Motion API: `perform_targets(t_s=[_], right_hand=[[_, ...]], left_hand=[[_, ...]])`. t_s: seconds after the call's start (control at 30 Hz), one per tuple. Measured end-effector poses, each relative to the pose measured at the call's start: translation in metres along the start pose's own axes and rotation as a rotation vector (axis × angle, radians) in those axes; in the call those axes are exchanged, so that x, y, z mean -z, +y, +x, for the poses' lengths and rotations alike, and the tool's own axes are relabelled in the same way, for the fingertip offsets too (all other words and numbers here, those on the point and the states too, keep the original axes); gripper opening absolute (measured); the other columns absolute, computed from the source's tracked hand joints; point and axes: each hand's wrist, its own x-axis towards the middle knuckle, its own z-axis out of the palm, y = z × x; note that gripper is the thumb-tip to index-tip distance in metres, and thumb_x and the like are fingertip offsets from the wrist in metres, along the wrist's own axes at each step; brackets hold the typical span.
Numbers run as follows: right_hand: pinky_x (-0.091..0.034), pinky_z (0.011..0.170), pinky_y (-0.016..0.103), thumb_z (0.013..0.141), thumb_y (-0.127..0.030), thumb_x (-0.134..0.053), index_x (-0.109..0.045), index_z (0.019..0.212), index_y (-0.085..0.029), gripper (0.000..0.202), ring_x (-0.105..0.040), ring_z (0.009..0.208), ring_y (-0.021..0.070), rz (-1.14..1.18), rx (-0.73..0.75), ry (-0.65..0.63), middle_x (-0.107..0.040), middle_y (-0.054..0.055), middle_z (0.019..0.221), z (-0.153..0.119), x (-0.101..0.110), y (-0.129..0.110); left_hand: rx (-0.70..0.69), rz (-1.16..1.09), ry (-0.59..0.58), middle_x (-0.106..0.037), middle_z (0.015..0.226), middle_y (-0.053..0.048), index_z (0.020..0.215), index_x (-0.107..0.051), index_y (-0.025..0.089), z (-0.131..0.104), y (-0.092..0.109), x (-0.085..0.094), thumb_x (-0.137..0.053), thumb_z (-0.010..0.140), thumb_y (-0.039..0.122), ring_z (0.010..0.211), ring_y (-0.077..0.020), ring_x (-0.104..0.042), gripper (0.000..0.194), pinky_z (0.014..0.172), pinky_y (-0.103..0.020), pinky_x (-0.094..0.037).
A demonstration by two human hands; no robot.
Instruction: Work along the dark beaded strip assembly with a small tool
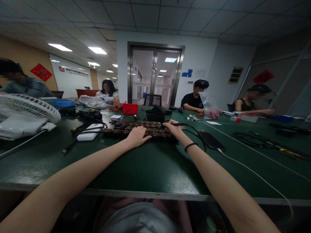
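Across the table in front of me lies a row of long, thin dark strips with copper-coloured lines, on something black. My left hand lies on the left part of these strips, thumb stretched out to the right, palm down. Over their right end, my right hand is closed in a pinch around a black cable. That cable runs out behind the hand and curves down to the right. Its front end, between my fingertips, is dark and too small to make out.
A white box-shaped device and a white fan stand left. Behind the strips are a black bag-like object and a red bin. A phone with a white cord lies right. Several people sit around the green table.
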Motion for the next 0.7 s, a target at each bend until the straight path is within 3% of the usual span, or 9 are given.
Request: perform_targets(t_s=[0.3,0.7], right_hand=[[-0.039,0.051,0.025,0.077,-0.037,-0.068,-0.041,0.059,-0.024,0.035,-0.052,0.051,0.0131,0.112,-0.041,0.054,-0.059,-0.001,0.054,0.000,0.006,-0.002],[-0.039,0.054,0.026,0.076,-0.038,-0.067,-0.046,0.059,-0.023,0.031,-0.053,0.053,0.0132,0.055,0.060,0.027,-0.060,-0.002,0.055,-0.001,-0.005,-0.001]], left_hand=[[0.019,0.001,-0.037,-0.067,0.110,-0.015,0.109,-0.064,0.011,-0.001,0.003,0.005,-0.050,0.102,0.053,0.101,-0.0297,-0.064,0.044,0.088,-0.039,-0.046],[0.007,0.016,-0.030,-0.067,0.110,-0.015,0.108,-0.064,0.012,-0.001,0.003,0.005,-0.048,0.102,0.053,0.102,-0.0293,-0.064,0.044,0.087,-0.038,-0.047]])
